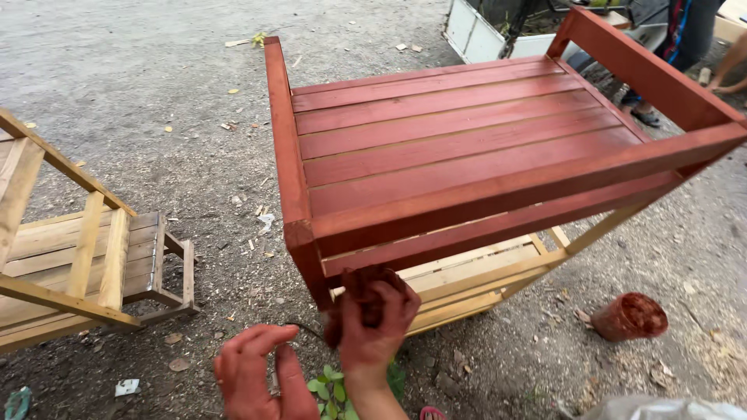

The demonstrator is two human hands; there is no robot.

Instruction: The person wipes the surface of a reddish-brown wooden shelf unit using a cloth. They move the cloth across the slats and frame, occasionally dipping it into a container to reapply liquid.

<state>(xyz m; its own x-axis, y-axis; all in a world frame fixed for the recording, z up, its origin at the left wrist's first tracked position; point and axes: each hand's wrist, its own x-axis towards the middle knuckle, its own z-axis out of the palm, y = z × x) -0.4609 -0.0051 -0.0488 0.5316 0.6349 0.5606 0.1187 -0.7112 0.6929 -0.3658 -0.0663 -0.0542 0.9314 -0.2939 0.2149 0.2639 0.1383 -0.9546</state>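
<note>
- Head view: a wooden rack (467, 155) stands on the gravel ground (140, 93), its slatted top and upper rails coated red-brown.
- The right hand (377, 323), smeared with the same colour, is closed around a dark stained rag (366, 284) and presses it on the near left leg of the rack, just below the top corner.
- The left hand (253, 377) hangs near the bottom edge, fingers loosely curled and half open, holding nothing.
- By the look of it, the staining is partly done: the top, rails and the upper part of the near leg are coloured, while the lower shelf (475, 280) and the right leg are bare pale wood.
- A small red-stained pot (629, 316) lies on the ground to the right, well apart from the hands.
- An unpainted wooden frame (78, 264) sits to the left, cut off by the edge.
- Far right, another person's legs are only partly in view; the rack's far legs are hidden.
</note>
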